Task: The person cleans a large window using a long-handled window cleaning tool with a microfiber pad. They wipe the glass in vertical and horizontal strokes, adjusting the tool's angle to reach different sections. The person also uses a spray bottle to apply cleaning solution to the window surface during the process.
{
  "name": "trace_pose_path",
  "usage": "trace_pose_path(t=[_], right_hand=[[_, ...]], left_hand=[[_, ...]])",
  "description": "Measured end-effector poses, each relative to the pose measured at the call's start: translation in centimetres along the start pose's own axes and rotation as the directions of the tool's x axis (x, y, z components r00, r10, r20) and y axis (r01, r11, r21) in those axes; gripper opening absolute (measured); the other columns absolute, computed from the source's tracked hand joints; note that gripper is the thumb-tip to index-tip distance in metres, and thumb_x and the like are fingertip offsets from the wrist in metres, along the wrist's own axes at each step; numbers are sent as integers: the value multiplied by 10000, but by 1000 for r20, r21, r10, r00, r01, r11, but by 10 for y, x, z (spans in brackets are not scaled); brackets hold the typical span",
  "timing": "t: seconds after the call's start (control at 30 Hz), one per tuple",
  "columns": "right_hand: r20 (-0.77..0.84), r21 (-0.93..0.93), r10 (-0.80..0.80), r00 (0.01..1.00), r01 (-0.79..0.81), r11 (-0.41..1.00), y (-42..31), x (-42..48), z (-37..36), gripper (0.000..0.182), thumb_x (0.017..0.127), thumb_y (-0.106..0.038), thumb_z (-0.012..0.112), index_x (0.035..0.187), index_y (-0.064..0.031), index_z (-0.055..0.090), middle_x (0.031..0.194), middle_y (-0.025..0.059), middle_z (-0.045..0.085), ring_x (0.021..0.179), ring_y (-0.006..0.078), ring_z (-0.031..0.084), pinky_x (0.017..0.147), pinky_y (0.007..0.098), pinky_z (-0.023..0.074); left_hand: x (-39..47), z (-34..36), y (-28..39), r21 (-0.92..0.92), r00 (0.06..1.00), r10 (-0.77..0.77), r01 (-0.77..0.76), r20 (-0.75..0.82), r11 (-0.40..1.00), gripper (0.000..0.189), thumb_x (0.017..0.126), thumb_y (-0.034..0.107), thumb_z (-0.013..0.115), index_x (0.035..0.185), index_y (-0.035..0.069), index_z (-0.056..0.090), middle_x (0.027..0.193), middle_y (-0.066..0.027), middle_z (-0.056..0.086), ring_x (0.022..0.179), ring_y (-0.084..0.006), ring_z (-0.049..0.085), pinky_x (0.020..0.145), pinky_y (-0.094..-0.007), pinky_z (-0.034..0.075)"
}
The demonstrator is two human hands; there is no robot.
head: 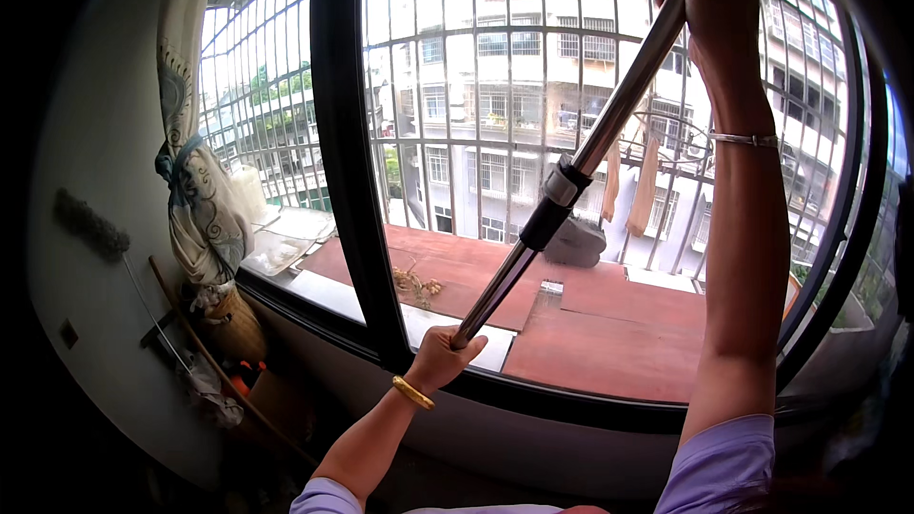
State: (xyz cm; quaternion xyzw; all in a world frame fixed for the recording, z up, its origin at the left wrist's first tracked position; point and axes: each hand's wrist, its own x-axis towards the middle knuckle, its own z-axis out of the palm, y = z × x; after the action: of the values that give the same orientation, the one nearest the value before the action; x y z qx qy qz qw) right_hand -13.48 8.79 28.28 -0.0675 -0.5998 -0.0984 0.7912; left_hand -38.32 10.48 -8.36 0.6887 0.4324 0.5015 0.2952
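Note:
A telescopic metal pole (623, 96) with a grey and black locking collar (560, 189) slants across the window from lower left to upper right. My left hand (444, 357), with a gold bangle at the wrist, is closed round its lower end. Higher up, my right hand (717, 3) grips the pole near the top edge of the picture, a thin silver-coloured bangle on that wrist. The pole's upper end is out of view. Behind the pole is the window glass (457, 185) in its dark frame (346, 150).
Metal security bars (544, 86) and reddish boards (614, 350) lie beyond the window. A tied patterned curtain (207, 207) hangs at the left. Against the left wall are a fluffy duster (93, 225), a wooden stick (203, 343) and a woven basket (232, 325). Tan garments (645, 189) hang outside.

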Motion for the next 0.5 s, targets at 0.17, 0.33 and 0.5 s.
trace_pose_path(t=[0.17,0.33,0.5], right_hand=[[-3,32,50,999,-50,998,3,-16,16,111,873,-119,492,869,-9,482,569,56,520,476,123,496,422,257,396],[160,4,74,984,-75,997,-12,-59,50,439,884,-186,523,1207,98,435,559,46,549,469,95,513,478,237,422],[151,-88,191,970,-179,980,-37,-107,91,336,839,-125,501,1080,97,426,549,84,569,484,137,565,466,264,456]], left_hand=[[-9,-12,-24,-39,998,-67,67,18,997,437,838,162,679,523,69,392,503,75,328,499,-31,289,433,-260,240],[-50,-46,-66,-30,995,-98,99,31,995,433,832,158,684,512,76,405,491,77,349,490,-14,324,423,-237,251],[-91,-91,-97,-38,992,-122,123,43,992,415,820,134,684,513,70,413,495,78,365,495,-13,331,425,-238,261]])
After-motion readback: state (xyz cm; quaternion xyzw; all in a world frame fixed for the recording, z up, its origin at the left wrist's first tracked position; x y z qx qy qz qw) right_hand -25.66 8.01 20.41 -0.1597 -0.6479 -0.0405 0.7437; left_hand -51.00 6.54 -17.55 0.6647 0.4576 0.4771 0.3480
